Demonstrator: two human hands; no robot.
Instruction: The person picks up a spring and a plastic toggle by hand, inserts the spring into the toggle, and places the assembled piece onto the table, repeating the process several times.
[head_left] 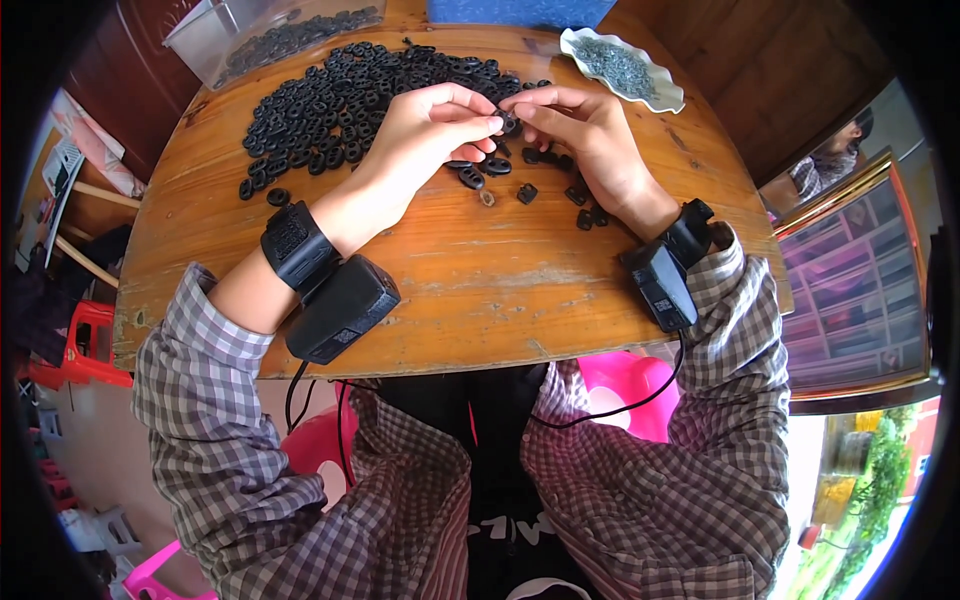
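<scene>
Two bare hands meet just beyond the middle of the table (pixel 450 285), toward its far edge, and I see their fingertips pinched together around a small black part (pixel 509 123). Left hand (pixel 425 130): its forearm slants in over the table's near left corner, wrist fairly straight, back of the hand up, thumb and index brought narrow against the part's left side. Right hand (pixel 592 130): its forearm rises from the near right corner and the wrist bends inward, so the fingers point left, with index over thumb at the part's other side. From my camera I cannot tell which hand bears more of the hold, as the fingers hide most of the part.

I have a black box (pixel 343 310) strapped at the left wrist and another (pixel 662 288) at the right, each with a cable toward the near edge. A pile (pixel 340 105) of black oval pieces spreads beyond the left hand toward the far left corner, near a clear tub (pixel 232 60). A few squarish pieces (pixel 527 193) lie below the right hand. By the far right corner I see a wavy white dish (pixel 666 94) of small glassy bits (pixel 613 67).
</scene>
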